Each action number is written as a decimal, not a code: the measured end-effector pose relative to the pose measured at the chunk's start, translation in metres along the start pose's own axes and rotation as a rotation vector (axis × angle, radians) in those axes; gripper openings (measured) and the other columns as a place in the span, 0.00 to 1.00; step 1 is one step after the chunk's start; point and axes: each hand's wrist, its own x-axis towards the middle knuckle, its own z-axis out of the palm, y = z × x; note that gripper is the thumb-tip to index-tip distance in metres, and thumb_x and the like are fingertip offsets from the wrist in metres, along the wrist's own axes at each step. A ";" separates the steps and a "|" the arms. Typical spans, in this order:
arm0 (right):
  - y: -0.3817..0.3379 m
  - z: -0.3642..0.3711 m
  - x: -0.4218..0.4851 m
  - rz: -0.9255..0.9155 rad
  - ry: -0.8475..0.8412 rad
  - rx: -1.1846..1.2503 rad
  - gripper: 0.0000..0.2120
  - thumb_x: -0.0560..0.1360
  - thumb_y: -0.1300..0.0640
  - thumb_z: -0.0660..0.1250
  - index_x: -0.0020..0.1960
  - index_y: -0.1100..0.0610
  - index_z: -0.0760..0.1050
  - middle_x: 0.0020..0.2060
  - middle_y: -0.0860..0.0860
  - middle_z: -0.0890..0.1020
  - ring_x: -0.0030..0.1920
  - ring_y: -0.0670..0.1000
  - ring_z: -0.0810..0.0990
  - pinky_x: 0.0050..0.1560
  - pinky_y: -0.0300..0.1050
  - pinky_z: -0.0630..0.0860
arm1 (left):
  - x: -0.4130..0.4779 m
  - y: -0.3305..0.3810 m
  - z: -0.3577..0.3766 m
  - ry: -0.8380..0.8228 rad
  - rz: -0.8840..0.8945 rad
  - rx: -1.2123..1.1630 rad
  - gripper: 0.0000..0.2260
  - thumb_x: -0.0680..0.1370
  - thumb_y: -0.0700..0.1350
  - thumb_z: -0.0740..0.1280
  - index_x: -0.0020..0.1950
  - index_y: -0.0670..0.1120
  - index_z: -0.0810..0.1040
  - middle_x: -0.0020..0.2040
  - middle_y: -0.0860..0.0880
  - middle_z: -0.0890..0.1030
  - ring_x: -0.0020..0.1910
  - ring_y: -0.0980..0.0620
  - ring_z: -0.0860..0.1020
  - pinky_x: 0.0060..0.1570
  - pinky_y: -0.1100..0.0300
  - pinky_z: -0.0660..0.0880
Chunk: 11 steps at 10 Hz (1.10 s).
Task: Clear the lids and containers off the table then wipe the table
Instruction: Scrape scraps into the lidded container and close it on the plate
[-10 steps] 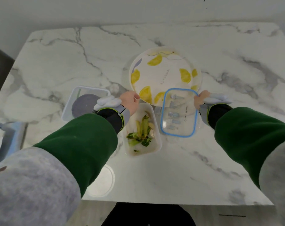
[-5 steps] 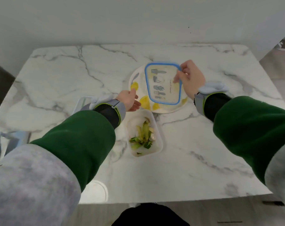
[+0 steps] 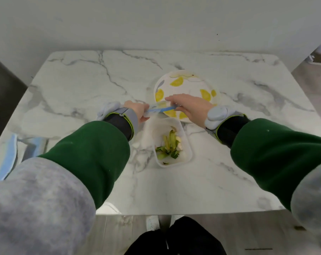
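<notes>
A blue-rimmed clear lid hangs edge-on above the table, just beyond an open white container that holds green and yellow food scraps. My right hand grips the lid's right end from above. At the lid's left end my left hand closes its fingers on it. Behind both hands lies a round white plate with yellow lemon prints. The marble table carries all of it.
A blue-edged lid or container lies at the table's left edge, partly hidden by my left sleeve. A round white lid peeks out at the near edge under my left arm. A wall runs behind the table; floor shows at the right.
My right hand carried the blue-rimmed lid from over the plate down and left, turning it edge-on. My left hand took hold of its other end. The camera view tilted up slightly.
</notes>
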 end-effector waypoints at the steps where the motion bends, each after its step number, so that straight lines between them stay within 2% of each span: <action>1: 0.005 0.004 -0.004 -0.032 -0.026 -0.233 0.10 0.79 0.62 0.57 0.59 0.61 0.71 0.55 0.54 0.77 0.53 0.58 0.75 0.59 0.49 0.69 | -0.003 -0.005 -0.008 0.045 0.021 0.151 0.10 0.75 0.37 0.69 0.37 0.41 0.71 0.45 0.42 0.74 0.44 0.47 0.75 0.59 0.52 0.75; 2: 0.017 0.011 -0.011 -0.030 -0.028 -0.291 0.11 0.79 0.60 0.59 0.61 0.58 0.70 0.60 0.54 0.75 0.55 0.58 0.76 0.52 0.47 0.69 | -0.010 -0.004 -0.009 0.006 -0.047 0.217 0.14 0.76 0.39 0.70 0.34 0.44 0.67 0.36 0.47 0.72 0.40 0.51 0.72 0.59 0.59 0.73; 3: 0.030 0.020 -0.021 0.088 -0.093 -0.117 0.23 0.79 0.55 0.62 0.72 0.56 0.61 0.75 0.54 0.59 0.70 0.56 0.67 0.64 0.49 0.68 | -0.014 -0.013 -0.009 -0.060 -0.074 0.306 0.13 0.75 0.40 0.70 0.36 0.43 0.68 0.36 0.48 0.71 0.38 0.53 0.71 0.53 0.62 0.73; 4: 0.034 0.025 -0.037 0.326 -0.079 0.419 0.39 0.73 0.54 0.71 0.76 0.50 0.53 0.76 0.53 0.57 0.73 0.55 0.63 0.66 0.46 0.66 | -0.019 -0.026 -0.011 -0.074 -0.035 0.387 0.13 0.72 0.42 0.74 0.48 0.42 0.71 0.45 0.45 0.75 0.45 0.50 0.75 0.46 0.63 0.74; 5: 0.036 0.027 -0.048 0.499 -0.138 0.685 0.44 0.68 0.63 0.75 0.76 0.51 0.54 0.71 0.57 0.65 0.67 0.56 0.71 0.59 0.45 0.72 | -0.024 -0.040 -0.007 -0.056 0.000 0.595 0.17 0.71 0.47 0.74 0.51 0.41 0.71 0.50 0.44 0.74 0.49 0.49 0.73 0.54 0.60 0.75; 6: 0.038 0.028 -0.047 0.612 -0.162 0.778 0.38 0.72 0.70 0.68 0.76 0.53 0.57 0.67 0.60 0.70 0.58 0.57 0.76 0.53 0.46 0.75 | -0.031 -0.047 -0.003 0.002 0.044 0.847 0.23 0.73 0.54 0.70 0.58 0.37 0.77 0.50 0.42 0.75 0.49 0.50 0.71 0.56 0.58 0.70; 7: 0.039 0.033 -0.040 0.768 -0.118 0.985 0.31 0.75 0.69 0.64 0.74 0.58 0.59 0.57 0.59 0.73 0.46 0.56 0.78 0.56 0.51 0.77 | -0.038 -0.059 0.001 0.024 0.023 0.902 0.29 0.72 0.54 0.72 0.63 0.34 0.75 0.54 0.40 0.79 0.48 0.50 0.73 0.58 0.57 0.72; 8: 0.042 0.048 -0.033 0.823 -0.113 0.861 0.29 0.76 0.61 0.66 0.73 0.60 0.58 0.48 0.56 0.74 0.35 0.53 0.76 0.47 0.51 0.78 | -0.040 -0.069 0.007 0.021 -0.037 0.858 0.27 0.68 0.50 0.77 0.60 0.36 0.76 0.52 0.41 0.80 0.51 0.46 0.80 0.62 0.53 0.76; 9: 0.046 0.066 -0.028 0.778 -0.188 0.592 0.33 0.75 0.54 0.68 0.73 0.60 0.56 0.51 0.61 0.78 0.41 0.57 0.77 0.50 0.55 0.78 | -0.042 -0.072 0.007 0.008 -0.053 0.944 0.20 0.70 0.53 0.75 0.51 0.39 0.77 0.50 0.42 0.81 0.49 0.47 0.80 0.61 0.52 0.76; 10: 0.051 0.076 -0.023 0.702 -0.237 0.317 0.33 0.73 0.48 0.68 0.71 0.60 0.60 0.55 0.60 0.79 0.49 0.58 0.80 0.57 0.56 0.76 | -0.039 -0.074 0.004 0.045 -0.067 0.995 0.22 0.73 0.58 0.70 0.52 0.39 0.77 0.51 0.42 0.83 0.51 0.45 0.81 0.61 0.51 0.76; 11: 0.059 0.081 -0.016 0.651 -0.263 0.239 0.33 0.71 0.46 0.70 0.68 0.60 0.62 0.59 0.59 0.77 0.55 0.60 0.78 0.59 0.55 0.74 | -0.033 -0.078 0.004 0.059 -0.100 0.971 0.16 0.77 0.54 0.65 0.46 0.40 0.72 0.45 0.42 0.81 0.42 0.46 0.78 0.59 0.51 0.78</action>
